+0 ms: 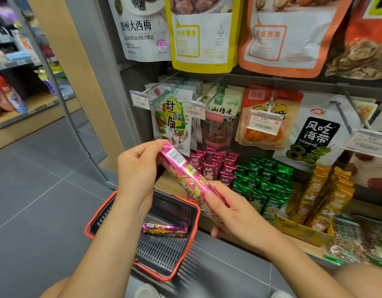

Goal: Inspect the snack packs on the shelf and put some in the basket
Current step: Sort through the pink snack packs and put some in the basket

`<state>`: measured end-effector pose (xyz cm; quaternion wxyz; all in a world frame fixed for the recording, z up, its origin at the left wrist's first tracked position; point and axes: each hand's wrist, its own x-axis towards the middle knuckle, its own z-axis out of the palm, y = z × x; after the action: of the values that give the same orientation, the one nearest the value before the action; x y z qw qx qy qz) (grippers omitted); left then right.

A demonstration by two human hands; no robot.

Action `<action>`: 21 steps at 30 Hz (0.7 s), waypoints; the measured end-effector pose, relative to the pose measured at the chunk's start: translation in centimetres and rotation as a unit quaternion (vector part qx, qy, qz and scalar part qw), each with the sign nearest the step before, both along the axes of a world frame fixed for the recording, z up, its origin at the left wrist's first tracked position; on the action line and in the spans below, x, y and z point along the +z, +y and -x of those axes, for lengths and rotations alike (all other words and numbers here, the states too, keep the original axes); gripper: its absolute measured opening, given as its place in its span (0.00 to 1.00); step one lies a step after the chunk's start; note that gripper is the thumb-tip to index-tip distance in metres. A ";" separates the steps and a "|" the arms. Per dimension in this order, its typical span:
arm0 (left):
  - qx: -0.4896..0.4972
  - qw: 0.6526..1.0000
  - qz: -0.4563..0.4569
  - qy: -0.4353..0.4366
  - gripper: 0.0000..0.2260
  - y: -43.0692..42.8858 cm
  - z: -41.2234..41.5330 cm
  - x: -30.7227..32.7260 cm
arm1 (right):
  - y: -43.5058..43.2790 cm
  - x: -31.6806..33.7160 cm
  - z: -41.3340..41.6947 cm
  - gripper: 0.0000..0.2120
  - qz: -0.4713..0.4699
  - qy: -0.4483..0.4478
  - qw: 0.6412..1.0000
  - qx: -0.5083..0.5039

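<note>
A long pink snack pack (pixel 187 176) is held slanted above the basket, barcode end up. My left hand (pixel 138 168) pinches its upper end. My right hand (pixel 231 208) grips its lower end with the thumb on top. Below them a dark basket with a red rim (pixel 193 244) stands on the grey floor, and one pink snack pack (pixel 164 229) lies inside it. On the low shelf behind sit rows of small pink packs (pixel 213 166), green packs (pixel 263 181) and yellow packs (pixel 323 196).
Hanging bags fill the pegs above: a tamarind bag (pixel 170 121), a hawthorn bag (pixel 220 117), an orange bag (pixel 269 117) and a seaweed bag (pixel 317 134). Price tags stick out on the peg ends. A beige pillar (pixel 78 82) and another aisle's shelves lie left.
</note>
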<state>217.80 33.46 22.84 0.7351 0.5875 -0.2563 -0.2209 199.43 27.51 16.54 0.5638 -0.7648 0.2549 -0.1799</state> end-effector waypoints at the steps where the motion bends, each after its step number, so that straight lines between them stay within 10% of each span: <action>1: -0.002 1.000 0.005 0.011 0.13 0.0 -0.1 -0.2 | 0.1 0.0 0.0 0.21 -0.039 -0.004 0.999 0.009; 9: -0.058 0.997 -0.013 -0.046 0.07 -0.4 0.2 -1.0 | 0.6 -0.5 -0.3 0.17 0.078 -0.012 0.995 -0.056; 21: -0.181 0.974 -0.067 0.120 0.09 -1.5 4.2 -3.4 | 1.0 0.5 -0.8 0.17 0.080 -0.008 0.987 -0.140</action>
<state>213.65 31.95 19.48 0.6675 0.5484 -0.2532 -0.4354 200.25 28.47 16.99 0.4717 -0.7628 0.3401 -0.2829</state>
